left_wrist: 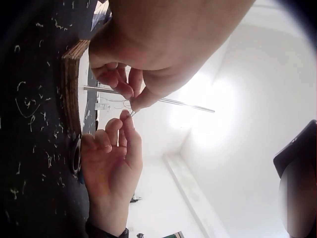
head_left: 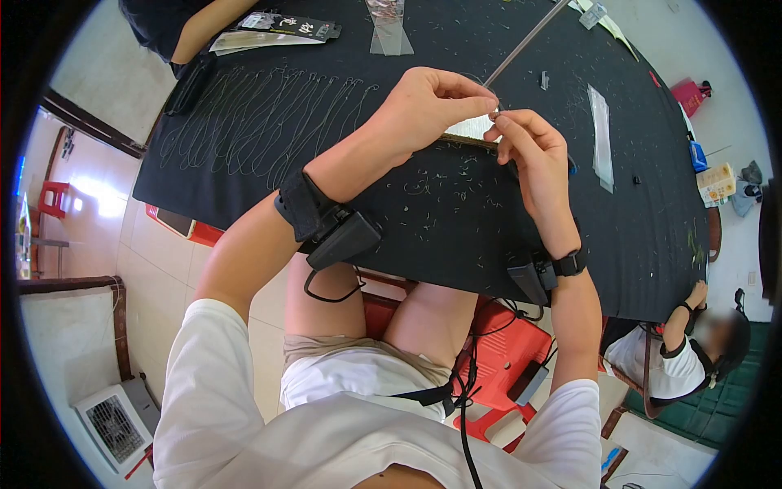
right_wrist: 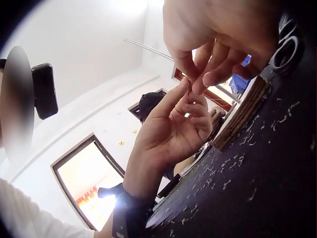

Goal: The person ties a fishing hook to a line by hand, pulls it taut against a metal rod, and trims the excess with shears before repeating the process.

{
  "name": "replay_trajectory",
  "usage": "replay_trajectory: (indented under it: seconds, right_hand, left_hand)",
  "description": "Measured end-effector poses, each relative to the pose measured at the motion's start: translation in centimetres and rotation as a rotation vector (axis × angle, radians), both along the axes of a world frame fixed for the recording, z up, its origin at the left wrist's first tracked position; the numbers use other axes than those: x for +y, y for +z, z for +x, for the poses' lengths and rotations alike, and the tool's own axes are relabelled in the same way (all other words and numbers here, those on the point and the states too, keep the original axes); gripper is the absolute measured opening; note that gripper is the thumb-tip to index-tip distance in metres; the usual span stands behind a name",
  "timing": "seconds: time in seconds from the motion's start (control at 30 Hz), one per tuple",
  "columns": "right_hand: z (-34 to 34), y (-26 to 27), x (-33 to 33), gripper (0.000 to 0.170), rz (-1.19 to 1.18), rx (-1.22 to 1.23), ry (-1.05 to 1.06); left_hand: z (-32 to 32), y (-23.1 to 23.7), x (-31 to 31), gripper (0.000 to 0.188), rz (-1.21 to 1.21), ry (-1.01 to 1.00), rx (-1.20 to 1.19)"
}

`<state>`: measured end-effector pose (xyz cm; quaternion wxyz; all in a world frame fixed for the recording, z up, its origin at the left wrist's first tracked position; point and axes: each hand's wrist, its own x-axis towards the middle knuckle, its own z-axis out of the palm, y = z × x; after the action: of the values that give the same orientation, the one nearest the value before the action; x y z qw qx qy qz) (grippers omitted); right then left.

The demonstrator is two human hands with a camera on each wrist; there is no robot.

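Fine strand (left_wrist: 132, 114) pinched in both hands (head_left: 423, 112) (head_left: 539, 159), length curving toward the upright metal rod (head_left: 525, 46).

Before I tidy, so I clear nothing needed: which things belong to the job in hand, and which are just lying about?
Likely in the job: left hand, right hand, tiny pinched piece, rod, block, looped cords.

Apparently lying about: scraps, clear sleeve, packet.

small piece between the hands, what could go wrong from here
The piece is pinched at the fingertips of the left hand and right hand, so it could slip and get lost among the scraps on the black cloth. The rod rises close to both hands and might be knocked. The cords lie near the left arm, which could drag or tangle them.
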<state>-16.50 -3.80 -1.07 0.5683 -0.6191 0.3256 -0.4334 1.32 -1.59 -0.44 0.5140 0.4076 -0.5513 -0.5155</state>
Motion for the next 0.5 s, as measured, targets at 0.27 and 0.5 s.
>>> replay_trajectory:
  seconds: [0.27, 0.5]
  right_hand:
    - [0.08, 0.07, 0.12, 0.013, -0.023, -0.002, 0.009]
    - [-0.04, 0.15, 0.10, 0.012, -0.073, 0.015, 0.004]
  left_hand:
    - [-0.06, 0.04, -0.02, 0.029, -0.017, 0.022, -0.140]
    - [-0.08, -0.02, -0.08, 0.029, -0.012, 0.027, -0.172]
